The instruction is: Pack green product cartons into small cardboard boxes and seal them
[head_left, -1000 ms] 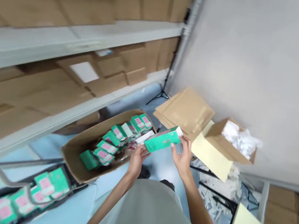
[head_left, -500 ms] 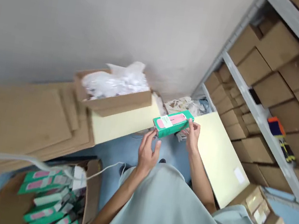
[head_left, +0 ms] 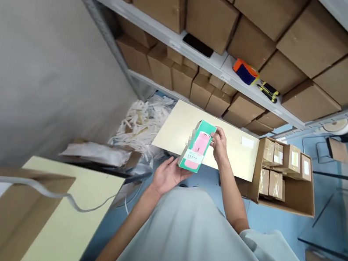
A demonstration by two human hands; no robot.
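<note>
A green box (head_left: 202,142) with a pink bottle-like picture and a pale label band is held in front of me, above the gap beside the cream tabletop. My right hand (head_left: 220,145) pinches its upper right edge, thumb on the printed face. At the lower end of the box is my left hand (head_left: 169,176), palm up with fingers spread; its fingertips are close to the bottom corner, and whether they bear any weight I cannot tell.
Behind the cream tabletop (head_left: 174,126), a metal shelf (head_left: 163,35) holds several cardboard boxes, a black phone-like slab and yellow-black cutters (head_left: 268,91). An open carton (head_left: 299,200) with small packages stands right. White strips (head_left: 144,116) lie heaped at left. A cable (head_left: 83,210) crosses lower left.
My view has swung right, towards the shelf and the right-hand tabletop. The green box has turned from nearly level to steeply upright, and my left palm has rolled upward.
</note>
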